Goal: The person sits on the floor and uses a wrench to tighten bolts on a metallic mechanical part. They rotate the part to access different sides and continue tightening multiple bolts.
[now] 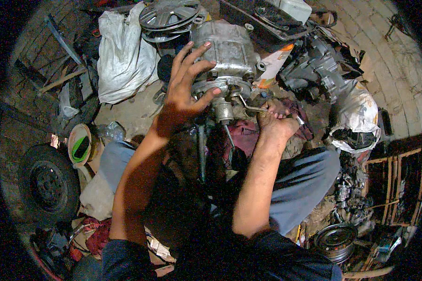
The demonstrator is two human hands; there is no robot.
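Note:
A silvery cast-metal machine housing (226,44) stands in front of me, with a round flange and a short cylindrical neck (222,111) at its near end. My left hand (183,91) lies against the housing's left side, fingers spread and thumb near the flange. My right hand (277,121) is closed around the handle of a bent metal wrench (253,108). The wrench's far end reaches up to the flange's right side, where its exact seating on a fastener is too small to tell. Below the neck, a thin metal rod (229,136) slants down toward a dark red cloth (241,133).
A white sack (124,56) and a wheel cover (169,16) sit at the far left. Grey metal casings (312,65) and another white sack (358,114) stand right. A tyre (48,182) and a bowl with something green (81,145) lie left; a steel rim (336,241) lies near right.

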